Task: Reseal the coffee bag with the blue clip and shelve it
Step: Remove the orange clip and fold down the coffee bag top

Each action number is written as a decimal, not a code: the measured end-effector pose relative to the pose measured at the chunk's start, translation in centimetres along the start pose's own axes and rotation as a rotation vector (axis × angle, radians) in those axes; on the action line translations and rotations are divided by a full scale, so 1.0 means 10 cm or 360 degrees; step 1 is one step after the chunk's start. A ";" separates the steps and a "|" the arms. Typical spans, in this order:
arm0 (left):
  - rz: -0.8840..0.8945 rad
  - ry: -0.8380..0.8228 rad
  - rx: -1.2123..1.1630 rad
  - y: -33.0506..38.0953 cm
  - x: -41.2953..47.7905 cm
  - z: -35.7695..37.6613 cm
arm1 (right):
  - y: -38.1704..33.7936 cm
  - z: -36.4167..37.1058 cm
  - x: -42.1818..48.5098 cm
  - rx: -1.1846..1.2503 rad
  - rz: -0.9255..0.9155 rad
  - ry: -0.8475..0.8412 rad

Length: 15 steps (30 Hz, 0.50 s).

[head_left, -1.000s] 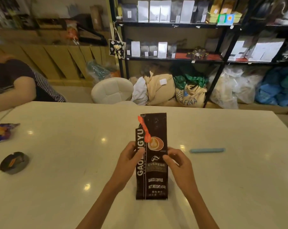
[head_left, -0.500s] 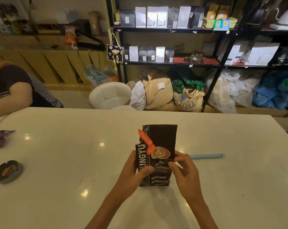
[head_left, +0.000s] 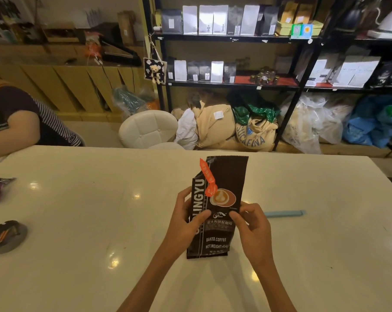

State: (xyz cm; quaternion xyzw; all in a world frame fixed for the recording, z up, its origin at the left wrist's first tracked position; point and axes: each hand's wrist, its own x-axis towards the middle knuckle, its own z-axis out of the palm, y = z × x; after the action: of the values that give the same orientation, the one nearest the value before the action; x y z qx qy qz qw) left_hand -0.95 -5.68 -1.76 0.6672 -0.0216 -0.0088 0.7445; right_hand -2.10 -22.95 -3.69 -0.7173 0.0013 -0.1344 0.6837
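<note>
the coffee bag is held upright on the surface between the left hand and right hand, while the blue clip is laid crosswise just beyond the right hand, nearer it.

Both forearms reach forward, converging. The left hand and right hand pinch inward (thumbs foremost), fingers curled.
</note>
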 end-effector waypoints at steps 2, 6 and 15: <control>0.0092 0.0001 0.0034 0.05 0.01 -0.05 | -0.01 -0.01 0.01 0.0009 -0.0036 0.0033; 0.0223 0.0160 0.0234 0.07 0.08 -0.11 | -0.01 -0.06 0.06 -0.0090 -0.0099 0.0031; 0.0256 0.0210 0.0319 0.03 0.10 -0.11 | 0.09 -0.12 0.03 -0.0195 -0.0247 0.0101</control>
State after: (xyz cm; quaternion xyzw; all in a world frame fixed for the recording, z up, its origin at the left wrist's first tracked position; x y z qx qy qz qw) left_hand 0.07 -4.60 -1.54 0.7334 -0.0268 0.0968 0.6723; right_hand -1.85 -24.19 -4.43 -0.7512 -0.0245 -0.2093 0.6256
